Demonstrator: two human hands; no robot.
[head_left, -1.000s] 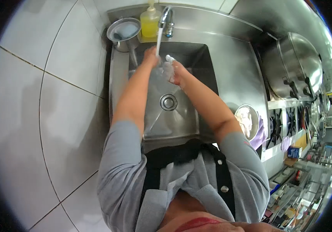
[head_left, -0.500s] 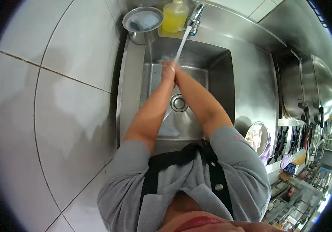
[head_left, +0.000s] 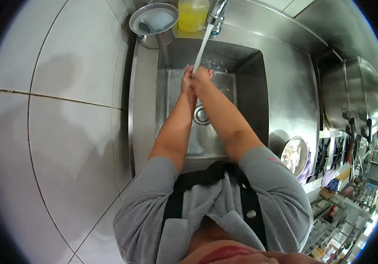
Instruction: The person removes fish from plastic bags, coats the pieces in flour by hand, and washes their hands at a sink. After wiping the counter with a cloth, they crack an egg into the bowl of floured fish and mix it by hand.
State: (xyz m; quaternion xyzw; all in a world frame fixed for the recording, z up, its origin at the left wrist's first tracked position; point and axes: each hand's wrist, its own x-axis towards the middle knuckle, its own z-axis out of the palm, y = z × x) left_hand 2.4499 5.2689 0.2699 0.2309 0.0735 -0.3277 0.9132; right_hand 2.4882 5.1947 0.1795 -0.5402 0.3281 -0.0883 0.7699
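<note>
My left hand (head_left: 187, 82) and my right hand (head_left: 202, 75) touch each other over the steel sink (head_left: 253, 99). A stream of running water (head_left: 202, 48) from the chrome faucet (head_left: 217, 12) falls onto them. My right hand lies partly across my left one, and reddish fingertips show at its right side. Whose fingertips these are is unclear, and the other fingers are overlapped and wet. No object shows between the hands. Beneath the forearms is the round drain (head_left: 201, 115), partly covered. A pale cloth-like item (head_left: 195, 147) lies at the sink's near end.
A steel pot with a mesh strainer (head_left: 156, 21) and a bottle of yellow liquid (head_left: 192, 15) stand behind the sink. White tiled wall (head_left: 74, 127) rises at left. At right are a bowl of pale items (head_left: 293, 156), a large steel pot (head_left: 352, 94) and stove grates (head_left: 325, 156).
My hands have shifted slightly and turned against each other, with my right hand now more across the left. Droplets are scattered on the sink's back wall. The camera view has shifted a little.
</note>
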